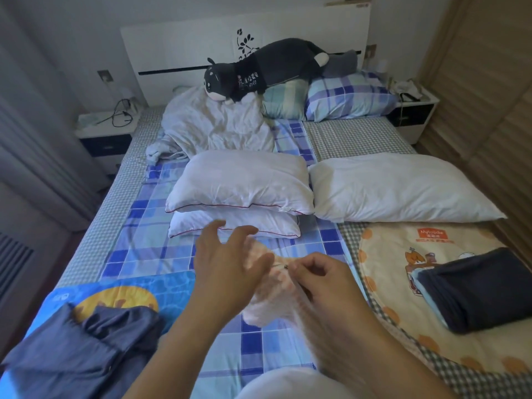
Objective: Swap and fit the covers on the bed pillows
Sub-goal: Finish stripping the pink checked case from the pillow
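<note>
A wide bed (86, 246) spread with a blue-and-white checked sheet fills most of the view. On its right half lies a large bare white pillow (403, 188), flat and lengthwise across the bed. Just left of it, touching at the corner, two smaller white pillows with thin red piping (241, 182) are stacked one on the other, the upper one slightly offset toward the headboard.

Nearer than the stack, above the sheet, hangs a pale pink-and-white cover of soft fabric (267, 300), blurred and bunched so that its pattern cannot be made out. It sits between the two hands and in front of the lower stacked pillow.

The left hand (227, 266) has its fingers spread and loosely extended over the cover's upper edge; whether it grips the cloth cannot be told. The right hand (319, 280) has thumb and forefinger pinched together on a small dark metal zip pull (286, 266) at the cover's edge, the other fingers curled under.
</note>
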